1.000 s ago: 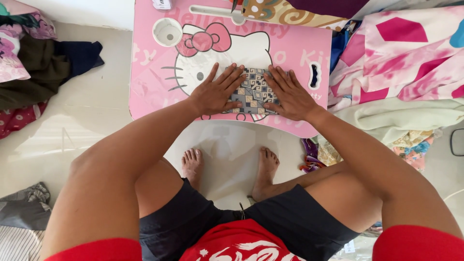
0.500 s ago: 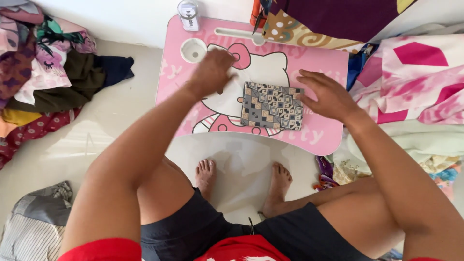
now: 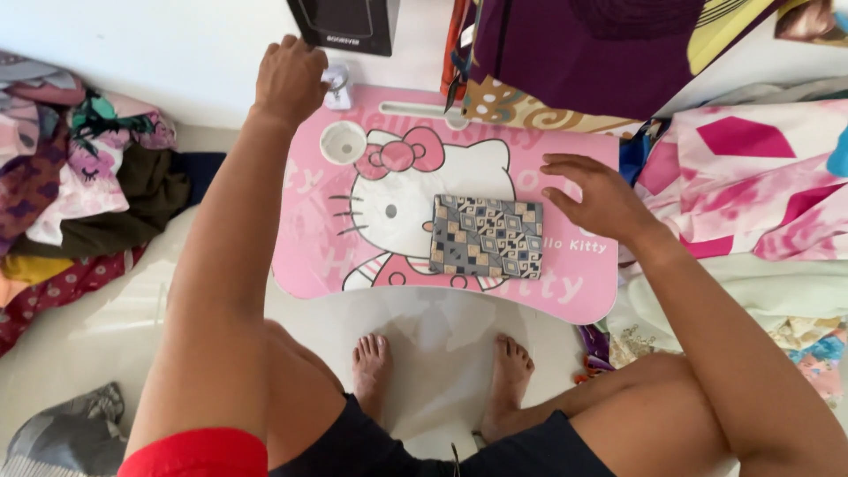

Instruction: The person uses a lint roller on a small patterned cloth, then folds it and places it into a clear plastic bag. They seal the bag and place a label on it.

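Note:
A pink lap table (image 3: pixel 309 256) with a cartoon cat picture stands on the floor in front of me. On it lies a folded cloth (image 3: pixel 486 236) with a grey, black and tan geometric pattern. My right hand (image 3: pixel 596 199) rests flat on the table just right of the cloth, fingers spread, holding nothing. My left hand (image 3: pixel 290 78) reaches to the table's far left corner. Its fingers are curled against a small shiny container (image 3: pixel 337 86). Whether they grip it is unclear. A round cup recess (image 3: pixel 343 141) sits near that hand.
A heap of mixed clothes (image 3: pixel 79 177) lies on the floor at left. Pink patterned fabric (image 3: pixel 760 177) and other cloths pile up at right, and purple fabric (image 3: pixel 583 53) hangs behind the table. A dark box (image 3: pixel 344 22) stands by the wall. My bare feet (image 3: pixel 442 371) rest under the table.
My hands have left the folded cloth. The left hand moved up to the far left corner by the shiny container, and the right hand slid off to the cloth's right side.

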